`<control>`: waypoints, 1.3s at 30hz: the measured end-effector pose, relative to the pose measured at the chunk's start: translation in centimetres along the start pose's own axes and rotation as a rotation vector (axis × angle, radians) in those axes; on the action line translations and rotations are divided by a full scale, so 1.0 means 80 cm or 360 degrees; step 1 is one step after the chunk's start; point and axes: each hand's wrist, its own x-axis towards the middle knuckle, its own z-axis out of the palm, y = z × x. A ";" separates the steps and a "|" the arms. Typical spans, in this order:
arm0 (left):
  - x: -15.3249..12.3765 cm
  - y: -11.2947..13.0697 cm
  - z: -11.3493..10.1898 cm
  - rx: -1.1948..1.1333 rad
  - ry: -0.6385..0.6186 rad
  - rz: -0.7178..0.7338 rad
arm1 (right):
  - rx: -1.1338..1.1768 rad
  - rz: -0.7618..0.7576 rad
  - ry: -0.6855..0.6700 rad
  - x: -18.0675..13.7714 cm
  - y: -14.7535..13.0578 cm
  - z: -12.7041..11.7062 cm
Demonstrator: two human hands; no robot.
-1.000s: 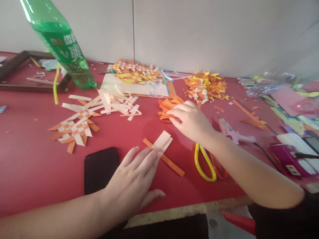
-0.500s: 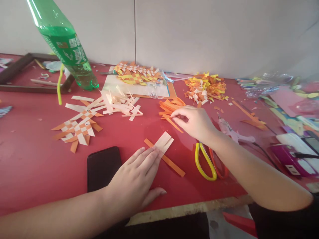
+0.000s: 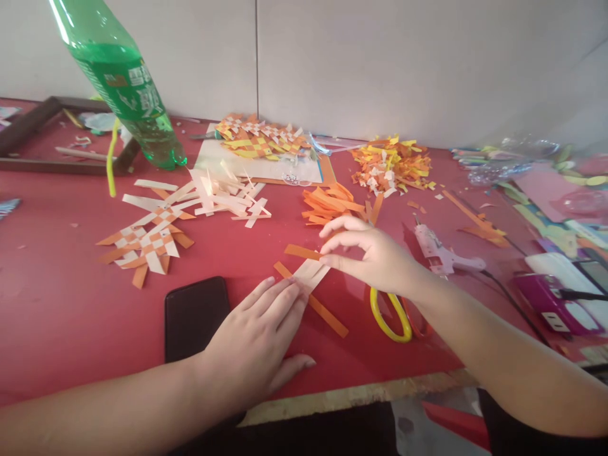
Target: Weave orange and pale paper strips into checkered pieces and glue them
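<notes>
My left hand (image 3: 268, 329) lies flat, fingers stretched out, and presses down the lower ends of pale paper strips (image 3: 311, 273). Under them an orange paper strip (image 3: 329, 316) runs crosswise on the red table. My right hand (image 3: 363, 253) pinches another orange paper strip (image 3: 302, 252) between thumb and finger, at the upper ends of the pale strips. Behind that hand is a pile of orange strips (image 3: 330, 204). Scissors with yellow and red handles (image 3: 392, 320) lie partly beneath my right forearm. A black phone (image 3: 197, 316) rests left of my left hand.
Woven paper pieces (image 3: 152, 234) and loose pale strips (image 3: 223, 196) lie to the left. A green bottle (image 3: 137, 95) stands by a dark frame (image 3: 47, 168). Cut scraps (image 3: 392, 164) are heaped at the back. A glue gun (image 3: 444, 253) and purple power socket (image 3: 553, 307) lie right, with cables.
My right hand has come from the orange pile down toward me, bringing an orange paper strip to the pale strips. My left hand has stayed in place.
</notes>
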 end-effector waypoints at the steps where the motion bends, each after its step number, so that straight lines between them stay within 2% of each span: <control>1: 0.000 0.000 0.000 0.0004 0.0005 0.0004 | 0.0007 0.0026 -0.0023 -0.002 -0.002 0.002; 11: 0.004 0.001 -0.005 0.0017 -0.0027 0.0032 | 0.0155 0.0454 -0.0352 -0.022 -0.016 0.021; 17: 0.004 0.002 -0.005 0.0044 0.0012 0.0039 | 0.0017 0.0556 -0.0282 -0.030 -0.022 0.040; 20: 0.005 0.002 -0.006 0.0030 -0.0001 0.0038 | -0.0102 0.0416 -0.0227 -0.035 -0.020 0.043; 25: 0.005 0.002 -0.008 0.0033 0.0026 0.0018 | -0.0170 -0.0253 0.0045 -0.033 -0.004 0.040; 28: 0.005 0.002 -0.007 0.0028 0.0021 0.0031 | -0.0147 -0.0555 0.0017 -0.028 0.007 0.037; 32: 0.005 0.002 -0.006 0.0041 0.0006 0.0029 | -0.0191 -0.0643 -0.0059 -0.025 0.016 0.038; 39: 0.006 0.003 -0.009 0.0051 0.0012 0.0026 | -0.0202 -0.0591 -0.0053 -0.028 0.014 0.042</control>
